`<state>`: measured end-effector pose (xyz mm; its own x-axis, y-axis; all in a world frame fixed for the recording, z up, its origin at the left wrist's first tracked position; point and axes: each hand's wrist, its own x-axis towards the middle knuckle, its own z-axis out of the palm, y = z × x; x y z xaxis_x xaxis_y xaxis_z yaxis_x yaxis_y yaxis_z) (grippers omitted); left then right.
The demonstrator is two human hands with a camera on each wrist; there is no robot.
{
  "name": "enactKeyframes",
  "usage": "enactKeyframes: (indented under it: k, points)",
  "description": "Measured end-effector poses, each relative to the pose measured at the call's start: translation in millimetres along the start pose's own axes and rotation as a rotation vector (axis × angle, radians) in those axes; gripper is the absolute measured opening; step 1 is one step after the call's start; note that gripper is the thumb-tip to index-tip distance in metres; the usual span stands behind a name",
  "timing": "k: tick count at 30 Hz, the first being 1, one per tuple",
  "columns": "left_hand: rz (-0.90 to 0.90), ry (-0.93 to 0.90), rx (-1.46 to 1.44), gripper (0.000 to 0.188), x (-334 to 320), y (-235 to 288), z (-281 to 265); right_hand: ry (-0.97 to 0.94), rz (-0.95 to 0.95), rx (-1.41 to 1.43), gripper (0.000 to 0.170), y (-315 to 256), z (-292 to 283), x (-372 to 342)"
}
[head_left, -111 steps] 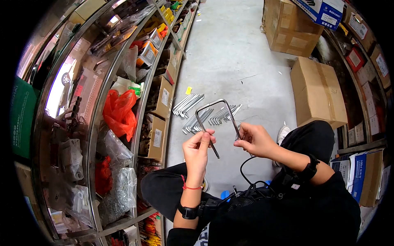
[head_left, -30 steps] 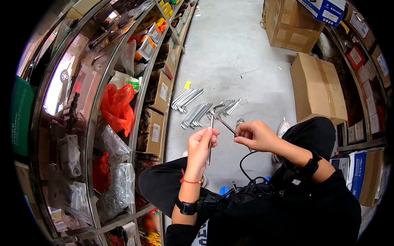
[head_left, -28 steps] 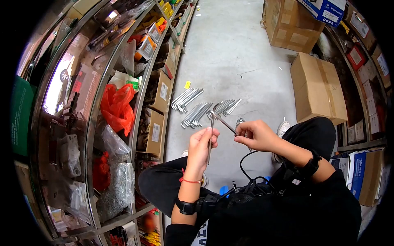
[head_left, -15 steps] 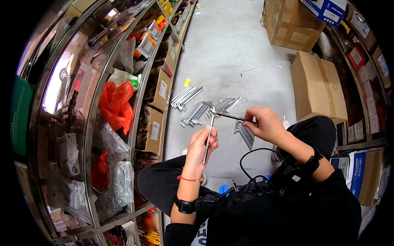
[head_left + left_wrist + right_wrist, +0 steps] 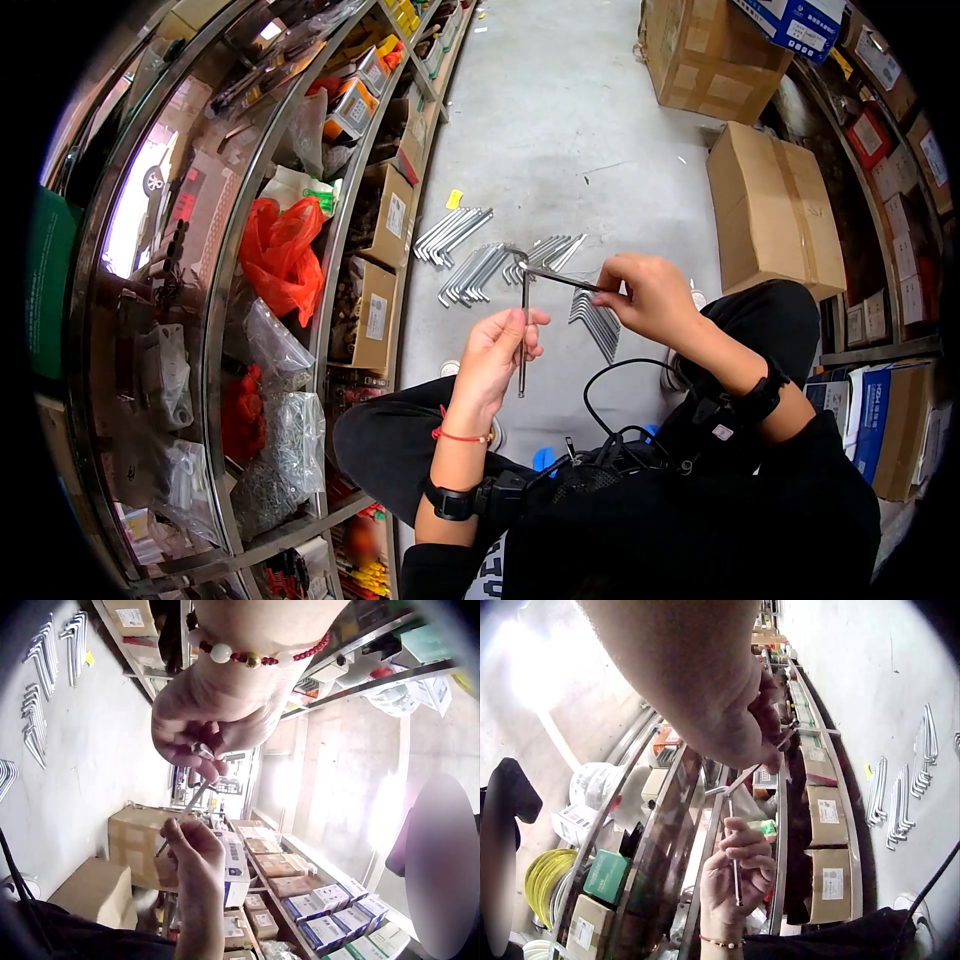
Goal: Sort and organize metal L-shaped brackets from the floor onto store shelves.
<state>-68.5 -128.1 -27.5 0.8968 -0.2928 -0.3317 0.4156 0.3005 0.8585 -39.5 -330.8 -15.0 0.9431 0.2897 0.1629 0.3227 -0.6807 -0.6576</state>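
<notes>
My left hand (image 5: 488, 358) pinches the long arm of a steel hex key (image 5: 525, 295) between thumb and fingers, its bent end pointing away from me. Thumb and curled fingers of my right hand (image 5: 650, 295) grip a second, darker hex key (image 5: 562, 279), which slants across to the left. The bent ends of the two keys overlap in the head view, above the floor. From the right wrist camera, the left hand (image 5: 739, 870) shows its fingers wrapped round its key (image 5: 737, 889). The left wrist view shows the right hand (image 5: 199, 855) at the far end of its key.
Several hex keys lie sorted on the grey floor in groups: left (image 5: 452, 236), middle (image 5: 474, 276), right (image 5: 552, 252) and nearer (image 5: 596, 325). Shelving (image 5: 345, 235) lines the left side. A cardboard box (image 5: 775, 210) stands at right. A black cable (image 5: 600, 385) loops below the hands.
Earlier the two keys stood raised in a wide U; now their bent ends cross low and the long arms form an angle. My right hand has moved right and up, uncovering the nearer hex keys.
</notes>
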Motion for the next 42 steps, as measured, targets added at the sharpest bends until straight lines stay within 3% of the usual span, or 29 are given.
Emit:
enactKeyframes:
  k: [6, 15, 27, 33, 42]
  points:
    - [0.012, 0.046, 0.051, 0.027, -1.1, 3.1, 1.6, 0.090, -0.181, -0.107, 0.006, 6.8, 7.7, -3.1]
    - [-0.011, 0.032, 0.003, 0.029, -0.1, 0.2, -0.3, -0.036, -0.007, 0.022, 0.013, -0.7, 0.6, -2.0]
    - [0.023, -0.003, 0.024, 0.028, 0.1, -1.3, -1.7, 0.081, -0.045, 0.036, 0.019, 3.0, -3.1, 0.5]
    - [0.036, -0.037, 0.066, 0.026, -1.2, 1.4, 2.1, 0.089, -0.065, -0.054, 0.018, 8.5, -0.8, 0.0]
    - [0.026, -0.017, 0.050, 0.026, -1.6, 1.1, 0.6, 0.039, -0.076, 0.085, 0.018, 2.7, 2.4, 0.7]
